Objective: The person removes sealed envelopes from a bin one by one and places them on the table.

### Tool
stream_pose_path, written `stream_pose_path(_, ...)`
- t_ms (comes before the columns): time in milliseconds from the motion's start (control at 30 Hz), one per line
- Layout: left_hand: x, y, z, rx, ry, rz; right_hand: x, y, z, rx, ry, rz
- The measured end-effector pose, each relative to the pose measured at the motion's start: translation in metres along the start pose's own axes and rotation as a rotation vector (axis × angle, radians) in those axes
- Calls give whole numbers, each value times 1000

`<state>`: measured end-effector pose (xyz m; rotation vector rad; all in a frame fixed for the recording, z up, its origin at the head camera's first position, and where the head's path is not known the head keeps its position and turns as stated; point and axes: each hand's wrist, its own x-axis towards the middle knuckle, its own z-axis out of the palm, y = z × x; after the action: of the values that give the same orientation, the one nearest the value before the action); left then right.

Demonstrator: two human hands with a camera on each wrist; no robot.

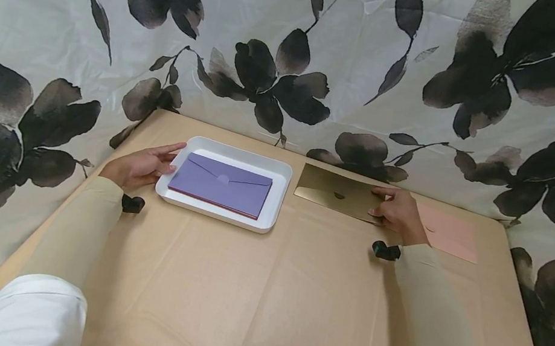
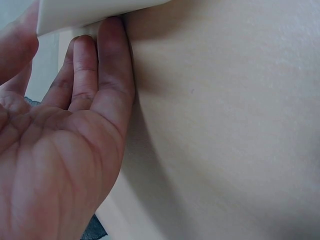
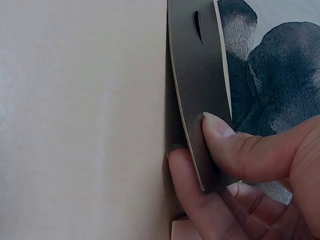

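Note:
At the left of the table, a shallow white tray (image 1: 273,197) holds a purple envelope (image 1: 220,184), with a reddish edge showing beneath it. My left hand (image 1: 137,167) grips the tray's left side; in the left wrist view its fingers (image 2: 112,65) reach under the tray's edge, with the thumb beside its wall. To the right of the tray is a gold envelope (image 1: 332,189) with a small dark mark on its face. My right hand (image 1: 400,214) pinches this envelope's right end, thumb above and fingers (image 3: 185,175) beneath, as the right wrist view shows.
A pink envelope (image 1: 452,233) lies on the table just right of my right hand. The tan-covered table (image 1: 255,304) ends at the back against a white curtain (image 1: 345,98) with dark flowers, which also hangs along both sides. Black wrist cameras sit at both wrists.

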<state>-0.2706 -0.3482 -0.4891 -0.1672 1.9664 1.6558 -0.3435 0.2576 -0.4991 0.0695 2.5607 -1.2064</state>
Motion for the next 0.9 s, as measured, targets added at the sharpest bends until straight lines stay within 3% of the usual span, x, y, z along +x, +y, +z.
stream_pose_path(233,0,0,0,8,-1,-6,2,2,-2,-117,20,-16)
stream_pose_path(533,-1,2,2,12,13,-18,5,1,-2,-51,-29,46)
stream_pose_path(900,-2,2,1,14,15,-22,4,-4,-3,-102,-54,60)
